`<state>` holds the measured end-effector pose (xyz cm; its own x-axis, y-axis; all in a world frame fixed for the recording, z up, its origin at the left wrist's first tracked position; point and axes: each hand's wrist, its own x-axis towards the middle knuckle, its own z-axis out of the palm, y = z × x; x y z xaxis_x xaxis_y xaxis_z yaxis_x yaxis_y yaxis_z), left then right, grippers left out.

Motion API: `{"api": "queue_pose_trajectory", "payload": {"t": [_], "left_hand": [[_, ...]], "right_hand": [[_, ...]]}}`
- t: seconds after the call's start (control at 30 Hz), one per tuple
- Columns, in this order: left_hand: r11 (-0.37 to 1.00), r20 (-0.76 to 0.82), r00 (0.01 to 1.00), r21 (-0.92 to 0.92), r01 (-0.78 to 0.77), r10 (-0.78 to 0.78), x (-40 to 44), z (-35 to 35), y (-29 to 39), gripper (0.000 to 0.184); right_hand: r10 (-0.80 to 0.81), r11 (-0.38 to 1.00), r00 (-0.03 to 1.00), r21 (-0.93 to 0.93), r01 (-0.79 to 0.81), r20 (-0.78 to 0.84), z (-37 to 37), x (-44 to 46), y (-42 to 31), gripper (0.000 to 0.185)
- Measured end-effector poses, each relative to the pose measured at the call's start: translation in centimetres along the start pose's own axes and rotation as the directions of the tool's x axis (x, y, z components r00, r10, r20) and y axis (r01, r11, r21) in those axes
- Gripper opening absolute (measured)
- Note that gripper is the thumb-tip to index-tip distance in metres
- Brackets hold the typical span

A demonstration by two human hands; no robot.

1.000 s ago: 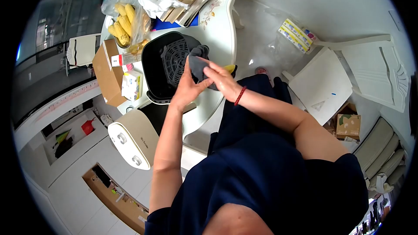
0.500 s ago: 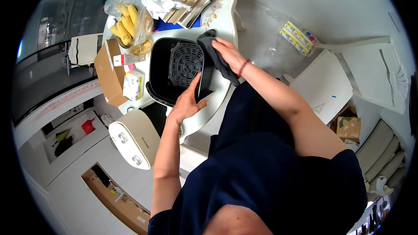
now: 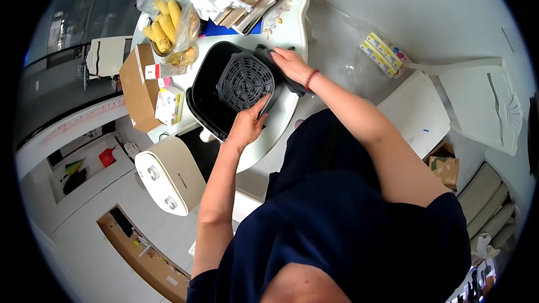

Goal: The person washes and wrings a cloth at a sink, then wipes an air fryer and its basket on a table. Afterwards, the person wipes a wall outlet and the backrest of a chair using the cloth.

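Note:
On the white table (image 3: 283,109) a black air fryer basket (image 3: 206,87) stands tilted, its round-slotted grill plate (image 3: 245,81) visible inside. My left hand (image 3: 247,127) grips the basket's near right rim, fingers over the edge. At the basket's outer right side, my right hand (image 3: 292,67) holds a dark grey cloth (image 3: 295,86) against the wall; part of the cloth is hidden under the palm. The cream air fryer body (image 3: 171,177) sits to the left of my left forearm.
Corn cobs (image 3: 164,25) in a plastic bag, a cardboard box (image 3: 140,87), a tissue pack (image 3: 169,105) and stacked books (image 3: 252,3) lie around the basket. A white chair (image 3: 415,115) stands at the right, near wrapped tissue packs (image 3: 383,54) on the floor.
The cloth went from between both hands to the basket's right side, in my right hand. My left hand has taken hold of the rim, and the basket has tilted.

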<state>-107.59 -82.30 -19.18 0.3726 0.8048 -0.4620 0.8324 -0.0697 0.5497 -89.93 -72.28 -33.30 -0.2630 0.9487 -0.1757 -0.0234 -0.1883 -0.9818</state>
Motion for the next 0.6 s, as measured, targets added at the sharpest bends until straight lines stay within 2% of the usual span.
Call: {"api": "queue_pose_trajectory", "payload": {"t": [0.03,0.07,0.17,0.2,0.23,0.3,0.37,0.43,0.5,0.53,0.6], "left_hand": [[0.997,0.021,0.998,0.029,-0.066,0.066,-0.5,-0.1,-0.6,0.054],[0.991,0.084,0.996,0.135,0.015,-0.027,-0.8,-0.8,-0.2,0.054],[0.985,-0.103,0.994,0.166,0.045,-0.028,0.1,0.8,1.9,0.059],[0.991,-0.228,0.973,0.120,0.051,-0.022,0.8,2.2,2.4,0.067],[0.980,-0.318,0.944,0.145,0.134,-0.082,1.5,2.6,4.6,0.067],[0.929,-0.382,0.918,0.295,0.226,-0.102,2.7,3.7,5.6,0.064],[0.931,-0.407,0.911,0.303,0.206,-0.069,2.9,4.1,5.1,0.059],[0.930,-0.423,0.905,0.313,0.193,-0.045,2.8,4.3,4.6,0.056],[0.930,-0.432,0.902,0.320,0.182,-0.028,2.9,4.4,4.2,0.053],[0.941,-0.439,0.897,0.278,0.192,-0.054,2.8,4.4,4.1,0.046],[0.937,-0.442,0.894,0.272,0.218,-0.080,2.7,4.4,4.2,0.042]], "right_hand": [[0.057,0.993,0.998,0.109,-0.052,-0.042,-0.3,-2.0,-0.9,0.035],[0.241,0.835,0.964,0.482,-0.265,0.112,-1.1,-3.8,-2.2,0.031],[0.102,0.700,0.991,0.702,-0.130,0.081,-1.3,-7.7,-7.0,0.031],[0.087,0.698,0.994,0.708,-0.107,0.064,-0.6,-8.3,-7.1,0.034],[0.072,0.695,0.996,0.714,-0.081,0.044,0.0,-8.2,-7.3,0.037],[0.043,0.720,0.995,0.688,-0.094,0.090,0.3,-6.4,-7.5,0.037],[-0.027,0.760,0.988,0.646,-0.077,0.151,0.0,-1.9,-6.8,0.036],[-0.186,0.892,0.973,0.439,0.109,0.136,1.0,4.5,-4.5,0.036],[-0.090,0.967,0.992,0.245,0.066,0.090,2.3,7.7,-1.8,0.034],[-0.044,0.989,0.997,0.142,0.036,0.058,2.5,8.0,-1.2,0.033],[-0.006,1.000,1.000,0.026,0.006,0.008,2.0,5.2,0.2,0.035]]}}
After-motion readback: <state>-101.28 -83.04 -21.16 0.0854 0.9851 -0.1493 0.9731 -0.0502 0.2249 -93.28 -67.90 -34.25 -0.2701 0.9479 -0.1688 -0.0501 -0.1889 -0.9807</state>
